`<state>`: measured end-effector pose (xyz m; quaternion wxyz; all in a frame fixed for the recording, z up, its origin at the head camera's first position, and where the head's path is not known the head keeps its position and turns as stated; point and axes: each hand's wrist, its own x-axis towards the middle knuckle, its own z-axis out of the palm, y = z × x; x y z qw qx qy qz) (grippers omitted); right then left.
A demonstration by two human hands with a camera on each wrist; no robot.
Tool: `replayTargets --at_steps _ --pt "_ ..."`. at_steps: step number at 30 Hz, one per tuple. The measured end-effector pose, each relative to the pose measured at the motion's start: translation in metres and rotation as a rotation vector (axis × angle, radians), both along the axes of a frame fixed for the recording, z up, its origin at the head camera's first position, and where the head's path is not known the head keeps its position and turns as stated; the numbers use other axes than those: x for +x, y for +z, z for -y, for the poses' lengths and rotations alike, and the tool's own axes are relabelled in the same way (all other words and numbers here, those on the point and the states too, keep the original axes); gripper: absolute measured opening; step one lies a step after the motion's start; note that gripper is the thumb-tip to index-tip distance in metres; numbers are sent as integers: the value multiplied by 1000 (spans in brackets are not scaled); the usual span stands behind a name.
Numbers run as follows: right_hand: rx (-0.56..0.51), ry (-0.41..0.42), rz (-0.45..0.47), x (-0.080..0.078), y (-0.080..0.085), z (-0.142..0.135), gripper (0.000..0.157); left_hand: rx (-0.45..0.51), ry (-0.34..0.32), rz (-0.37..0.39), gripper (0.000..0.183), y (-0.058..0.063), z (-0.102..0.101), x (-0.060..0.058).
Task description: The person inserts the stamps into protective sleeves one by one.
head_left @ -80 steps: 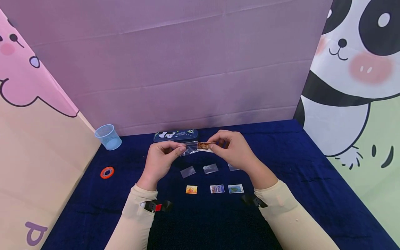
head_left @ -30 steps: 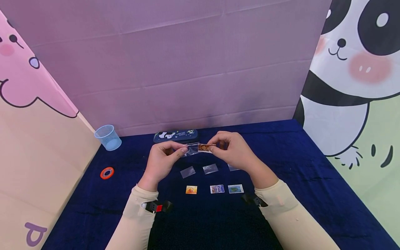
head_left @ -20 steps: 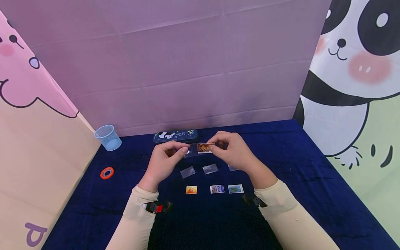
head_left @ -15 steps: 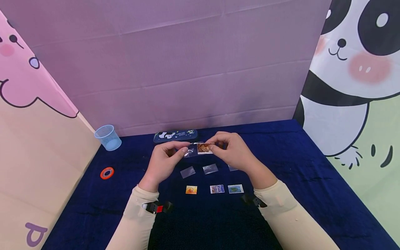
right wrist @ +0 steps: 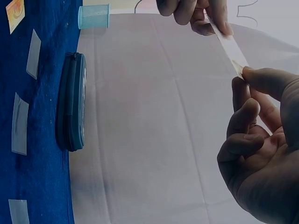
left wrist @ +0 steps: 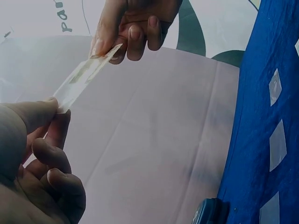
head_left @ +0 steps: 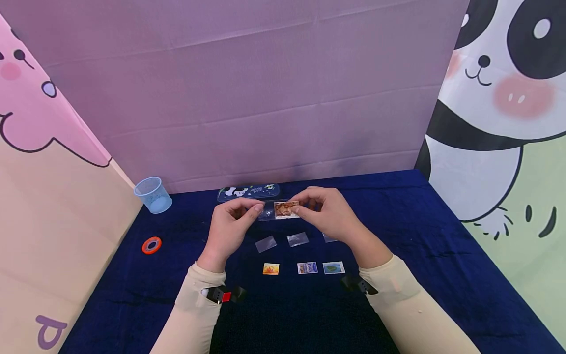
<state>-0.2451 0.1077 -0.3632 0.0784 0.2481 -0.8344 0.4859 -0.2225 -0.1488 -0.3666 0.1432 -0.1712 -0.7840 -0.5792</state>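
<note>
The left hand (head_left: 233, 228) and right hand (head_left: 327, 211) were bare beyond cream sleeves. Lower left of centre, a black strap (head_left: 214, 294) with a red patch (head_left: 226, 297) crossed the left sleeve (head_left: 183, 317); at lower right, a second black strap (head_left: 369, 286) crossed the right sleeve (head_left: 417, 302).

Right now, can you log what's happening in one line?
left hand: pinches clear bag | right hand: pinches brown card | card fully in bag: can't tell | on blue table: three other cards, three more bags

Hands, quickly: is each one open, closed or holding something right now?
Left hand: closed, pinching one end of a clear plastic sleeve.
Right hand: closed, pinching the brown picture card at its right end.
</note>
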Motion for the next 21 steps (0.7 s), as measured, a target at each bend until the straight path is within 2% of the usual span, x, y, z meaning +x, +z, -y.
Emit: replayTargets --at_steps 4,9,21 --pt "-2 -12 1 0 1 -1 15 11 9 11 15 -12 3 -9" --pt "-26 -24 6 1 2 -2 12 36 13 -15 14 -16 5 -12" --pt "-46 -1 9 2 2 -1 10 66 17 -38 13 -16 2 -11"
